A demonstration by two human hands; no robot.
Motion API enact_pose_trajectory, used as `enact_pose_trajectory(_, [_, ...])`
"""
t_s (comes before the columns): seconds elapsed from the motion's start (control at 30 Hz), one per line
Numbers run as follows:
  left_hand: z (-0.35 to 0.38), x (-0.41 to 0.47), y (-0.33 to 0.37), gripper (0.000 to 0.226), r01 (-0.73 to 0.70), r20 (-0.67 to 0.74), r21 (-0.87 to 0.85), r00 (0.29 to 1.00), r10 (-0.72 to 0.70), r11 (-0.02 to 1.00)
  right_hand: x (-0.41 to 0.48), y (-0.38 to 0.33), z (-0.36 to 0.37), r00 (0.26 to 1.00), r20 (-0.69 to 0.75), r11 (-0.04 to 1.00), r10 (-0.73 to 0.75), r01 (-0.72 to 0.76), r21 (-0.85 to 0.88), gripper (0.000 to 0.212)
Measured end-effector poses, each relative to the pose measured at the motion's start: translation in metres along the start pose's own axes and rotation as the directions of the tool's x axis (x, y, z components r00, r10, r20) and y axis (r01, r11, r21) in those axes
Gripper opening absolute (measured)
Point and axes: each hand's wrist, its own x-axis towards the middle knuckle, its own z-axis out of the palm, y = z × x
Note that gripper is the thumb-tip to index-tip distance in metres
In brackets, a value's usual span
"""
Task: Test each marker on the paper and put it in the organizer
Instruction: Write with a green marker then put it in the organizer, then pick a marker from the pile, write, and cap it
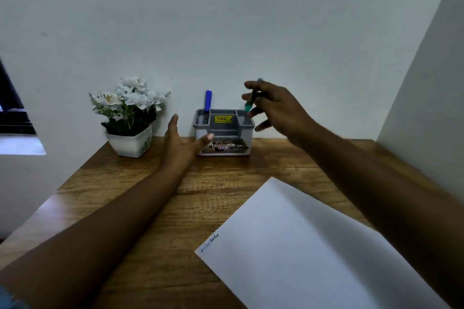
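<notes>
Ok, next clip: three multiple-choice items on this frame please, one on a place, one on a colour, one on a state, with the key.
1. Where in the organizer does the blue marker stand?
A. left compartment
B. middle compartment
C. right compartment

2. The right hand holds a second marker. What colour is its lower end?
A. red
B. green
C. yellow

3. How is the left hand?
A. clenched in a fist
B. gripping the blue marker
C. open, holding nothing

Key:
1 A: it stands upright at the organizer's left end.
2 B: green shows below the hand.
3 C: its fingers are straight.
</notes>
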Motion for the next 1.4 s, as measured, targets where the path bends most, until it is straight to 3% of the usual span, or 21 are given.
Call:
enact_pose_trajectory(0.07, [0.009, 0.016, -0.007, 0.113, 0.061, 0.052, -0.025, 0.997, -0.060, 0.998, 0.028, 0.005, 0.001, 0.999, 0.034, 0.997, -0.038, 0.040, -0.067, 0.035])
enact_pose_trajectory(0.13, [0.017, 0.029, -0.009, 0.113, 0.033, 0.101, -0.041, 0.994, -0.029, 0.999, 0.055, 0.009, 0.009, 0.989, 0.002, 0.981, -0.147, 0.146, -0.130, 0.029])
enact_pose_trajectory(0.27, [0.025, 0.039, -0.012, 0.097, -0.048, 0.167, -0.079, 0.984, 0.060, 0.996, 0.097, 0.024, 0.037, 0.974, -0.020, 0.963, -0.226, 0.220, -0.156, 0.013])
enact_pose_trajectory(0.33, [0.030, 0.038, -0.017, 0.088, -0.070, 0.157, -0.095, 0.984, 0.084, 0.993, 0.110, 0.034, 0.050, 0.966, 0.012, 0.936, -0.257, 0.252, -0.245, 0.010])
enact_pose_trajectory(0.43, [0.033, 0.040, -0.028, 0.099, -0.058, 0.152, -0.078, 0.986, 0.070, 0.995, 0.119, 0.046, 0.063, 0.952, 0.114, 0.844, -0.284, 0.305, -0.442, 0.012])
enact_pose_trajectory(0.53, [0.031, 0.039, -0.032, 0.102, -0.080, 0.189, -0.027, 0.978, 0.084, 0.996, 0.121, 0.051, 0.074, 0.926, 0.326, 0.706, -0.190, 0.360, -0.610, 0.018])
enact_pose_trajectory(0.63, [0.030, 0.036, -0.032, 0.096, -0.100, 0.196, 0.022, 0.976, 0.094, 0.995, 0.115, 0.050, 0.075, 0.905, 0.413, 0.725, -0.103, 0.353, -0.591, 0.025])
enact_pose_trajectory(0.8, [0.028, 0.031, -0.026, 0.089, -0.127, 0.200, 0.049, 0.973, 0.115, 0.991, 0.097, 0.039, 0.055, 0.952, 0.260, 0.777, -0.162, 0.286, -0.560, 0.028])
enact_pose_trajectory(1.07, [0.009, -0.003, -0.016, 0.108, -0.005, 0.192, 0.117, 0.981, -0.018, 0.993, -0.001, 0.025, -0.008, 0.980, 0.102, 0.711, -0.171, 0.195, -0.675, 0.019])
enact_pose_trajectory(1.23, [-0.014, -0.052, -0.013, 0.086, -0.036, 0.151, 0.154, 0.988, 0.012, 0.987, -0.065, 0.022, -0.075, 0.999, 0.013, 0.641, 0.030, -0.009, -0.768, 0.011])
enact_pose_trajectory(1.33, [-0.025, -0.080, -0.006, 0.069, -0.148, 0.294, 0.181, 0.952, 0.090, 0.972, -0.088, 0.035, -0.101, 0.976, -0.079, 0.526, 0.202, -0.176, -0.832, 0.012])
enact_pose_trajectory(1.4, [-0.029, -0.095, 0.002, 0.062, -0.196, 0.484, 0.166, 0.870, 0.093, 0.966, -0.098, 0.048, -0.110, 0.950, -0.106, 0.407, 0.295, -0.225, -0.885, 0.009])
